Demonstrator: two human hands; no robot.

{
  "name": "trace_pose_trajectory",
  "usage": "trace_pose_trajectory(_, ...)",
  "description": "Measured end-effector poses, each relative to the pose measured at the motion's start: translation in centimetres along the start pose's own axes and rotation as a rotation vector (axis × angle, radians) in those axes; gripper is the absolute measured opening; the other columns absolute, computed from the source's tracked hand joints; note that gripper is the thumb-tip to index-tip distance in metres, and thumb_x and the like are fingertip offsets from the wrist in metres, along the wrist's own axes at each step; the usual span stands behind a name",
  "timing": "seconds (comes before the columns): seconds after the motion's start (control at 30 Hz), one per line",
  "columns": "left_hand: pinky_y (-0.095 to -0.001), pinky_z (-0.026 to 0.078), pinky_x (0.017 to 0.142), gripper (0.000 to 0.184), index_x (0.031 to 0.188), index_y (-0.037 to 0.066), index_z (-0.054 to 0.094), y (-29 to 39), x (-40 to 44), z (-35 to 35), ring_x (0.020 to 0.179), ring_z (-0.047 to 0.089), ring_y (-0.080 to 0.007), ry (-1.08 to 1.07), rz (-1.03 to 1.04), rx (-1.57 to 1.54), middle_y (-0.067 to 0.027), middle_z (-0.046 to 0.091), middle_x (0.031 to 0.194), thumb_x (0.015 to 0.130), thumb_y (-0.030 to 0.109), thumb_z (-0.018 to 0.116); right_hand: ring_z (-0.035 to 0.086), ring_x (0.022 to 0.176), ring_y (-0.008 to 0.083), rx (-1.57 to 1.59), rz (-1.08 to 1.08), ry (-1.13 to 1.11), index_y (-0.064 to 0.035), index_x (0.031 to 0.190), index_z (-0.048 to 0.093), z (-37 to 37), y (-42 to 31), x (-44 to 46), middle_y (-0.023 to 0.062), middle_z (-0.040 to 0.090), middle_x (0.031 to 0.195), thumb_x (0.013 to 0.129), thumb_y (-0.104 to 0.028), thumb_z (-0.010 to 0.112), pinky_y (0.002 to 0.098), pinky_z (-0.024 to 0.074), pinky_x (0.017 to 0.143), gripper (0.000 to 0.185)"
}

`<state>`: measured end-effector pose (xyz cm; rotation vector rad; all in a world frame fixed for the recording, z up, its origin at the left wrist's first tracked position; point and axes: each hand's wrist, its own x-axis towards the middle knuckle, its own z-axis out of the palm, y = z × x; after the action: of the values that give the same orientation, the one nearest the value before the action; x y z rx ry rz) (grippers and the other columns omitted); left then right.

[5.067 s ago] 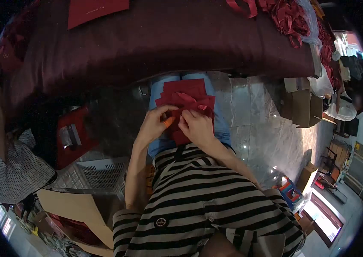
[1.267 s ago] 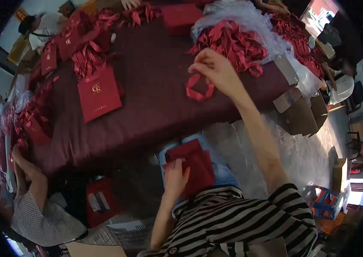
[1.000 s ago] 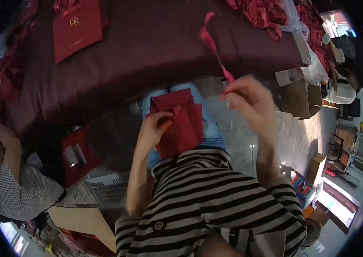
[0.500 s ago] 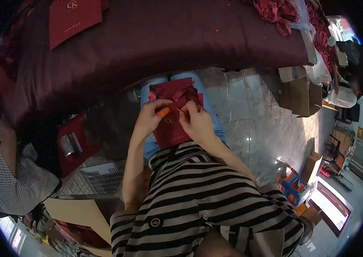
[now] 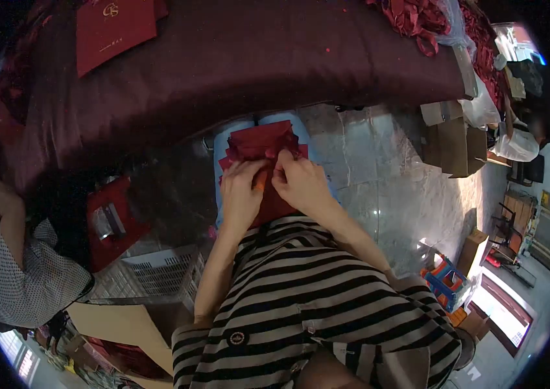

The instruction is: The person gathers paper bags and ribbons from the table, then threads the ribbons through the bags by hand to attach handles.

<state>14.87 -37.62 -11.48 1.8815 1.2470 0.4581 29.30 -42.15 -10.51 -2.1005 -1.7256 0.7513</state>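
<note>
A dark red gift bag (image 5: pixel 278 206) lies flat on my lap over light blue jeans, with more red edges sticking out beneath it. Near its upper part is a glossy red ribbon (image 5: pixel 268 153), partly covered by my fingers. My left hand (image 5: pixel 241 191) is closed at the ribbon, its fingers curled over the bag and a bit of orange showing by the thumb. Close beside it, my right hand (image 5: pixel 301 183) pinches the ribbon between thumb and index finger. The exact grip under the fingertips is hidden.
A table with a dark red cloth (image 5: pixel 255 58) stands ahead, bearing another red bag (image 5: pixel 116 35) and a heap of ribbons (image 5: pixel 418 19). A cardboard box (image 5: pixel 453 146) is at right. At left are a white plastic crate (image 5: pixel 158 272) and another person's arm (image 5: pixel 6 207).
My left hand has turned over and moved right and down, now covering the gold logo. My right hand stays near the ribbon, and the bag's upper part looks folded differently.
</note>
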Motion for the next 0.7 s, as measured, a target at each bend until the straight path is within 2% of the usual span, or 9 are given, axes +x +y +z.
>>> trace_pose_trajectory(0.07, -0.0429, 0.04, 0.094, 0.025, 0.103, 0.005, 0.067, -0.7, -0.1, 0.2, 0.092, 0.06, -0.0361, 0.017, 0.018, -0.035, -0.0167, 0.066, 0.098, 0.079, 0.003, 0.061, 0.061, 0.06, 0.0369, 0.055, -0.022, 0.025, -0.0034, 0.089, 0.053, 0.6, 0.5, -0.1, 0.0169, 0.061, 0.068, 0.077, -0.014, 0.063, 0.0463, 0.0499, 0.055, 0.02)
trace_pose_trajectory(0.13, -0.0441, 0.04, 0.093, 0.026, 0.103, 0.005, 0.067, -0.7, 0.0, 0.2, 0.092, 0.059, -0.0356, 0.04, 0.04, -0.066, -0.0164, 0.066, 0.096, 0.079, 0.003, 0.06, 0.062, 0.062, 0.0369, 0.274, 0.053, 0.063, -0.0035, 0.087, 0.053, 1.3, 0.6, -0.4, 0.0168, 0.061, 0.071, 0.077, -0.012, 0.063, 0.0463, 0.0494, 0.055, 0.017)
trace_pose_trajectory(0.23, -0.0455, 0.041, 0.087, 0.027, 0.104, 0.004, 0.066, -0.1, -0.3, 0.2, 0.09, 0.058, -0.035, 0.025, -0.001, -0.079, -0.0163, 0.066, 0.094, 0.078, 0.002, 0.059, 0.061, 0.064, 0.0363, 0.221, 0.007, 0.236, -0.0039, 0.085, 0.053, 2.1, 0.1, -0.9, 0.0169, 0.061, 0.072, 0.076, -0.01, 0.064, 0.0454, 0.0496, 0.056, 0.015)
trace_pose_trajectory(0.27, -0.0432, 0.044, 0.085, 0.025, 0.106, 0.003, 0.066, 0.2, -0.4, 0.2, 0.088, 0.059, -0.034, 0.01, 0.056, 0.03, -0.017, 0.065, 0.095, 0.082, 0.004, 0.059, 0.061, 0.064, 0.0363, 0.222, 0.008, 0.238, -0.0039, 0.085, 0.053, 2.3, 0.2, -0.9, 0.0169, 0.061, 0.072, 0.076, -0.01, 0.064, 0.0454, 0.0496, 0.056, 0.015)
trace_pose_trajectory(0.33, -0.0408, 0.047, 0.083, 0.024, 0.108, 0.001, 0.066, 0.2, -0.5, 0.2, 0.085, 0.06, -0.033, -0.004, 0.117, 0.138, -0.0178, 0.065, 0.096, 0.085, 0.005, 0.059, 0.061, 0.066, 0.0363, 0.216, 0.011, 0.222, -0.0035, 0.086, 0.052, 2.4, 0.6, -0.7, 0.0169, 0.061, 0.078, 0.077, -0.007, 0.062, 0.045, 0.0501, 0.058, 0.014)
trace_pose_trajectory(0.43, -0.0412, 0.045, 0.087, 0.025, 0.108, 0.002, 0.066, -0.2, -0.5, 0.4, 0.083, 0.059, -0.0332, 0.046, 0.128, 0.078, -0.0171, 0.065, 0.094, 0.084, 0.005, 0.059, 0.061, 0.07, 0.0383, 0.228, -0.073, 0.216, -0.0038, 0.094, 0.053, 1.9, 0.6, -1.0, 0.0179, 0.062, 0.085, 0.079, -0.006, 0.062, 0.0454, 0.0504, 0.06, 0.018)
trace_pose_trajectory(0.5, -0.0425, 0.042, 0.082, 0.024, 0.102, 0.004, 0.067, 0.0, -0.5, 0.1, 0.088, 0.056, -0.0333, -0.001, 0.01, -0.093, -0.0145, 0.066, 0.092, 0.078, 0.003, 0.06, 0.062, 0.074, 0.0368, 0.296, -0.046, 0.173, -0.0046, 0.099, 0.054, 0.7, 0.3, -1.2, 0.0168, 0.062, 0.085, 0.079, -0.005, 0.062, 0.0438, 0.0498, 0.062, 0.021)
trace_pose_trajectory(0.57, -0.0419, 0.042, 0.082, 0.024, 0.101, 0.003, 0.067, 0.2, -0.9, 0.3, 0.088, 0.057, -0.0332, 0.017, 0.064, -0.072, -0.0146, 0.066, 0.091, 0.078, 0.002, 0.06, 0.062, 0.077, 0.0353, 0.369, -0.021, 0.13, -0.0055, 0.104, 0.054, -0.2, 0.3, -1.2, 0.0158, 0.062, 0.085, 0.08, -0.003, 0.062, 0.0422, 0.0492, 0.065, 0.026)
trace_pose_trajectory(0.7, -0.0415, 0.043, 0.082, 0.029, 0.105, 0.003, 0.065, 2.3, -2.0, -0.2, 0.086, 0.058, -0.0333, 0.021, 0.128, -0.009, -0.015, 0.066, 0.092, 0.076, -0.001, 0.059, 0.062, 0.077, 0.0365, 0.161, -0.074, 0.026, -0.0091, 0.107, 0.055, -1.6, 1.1, -1.3, 0.0146, 0.063, 0.09, 0.08, -0.008, 0.065, 0.0441, 0.05, 0.062, 0.028)
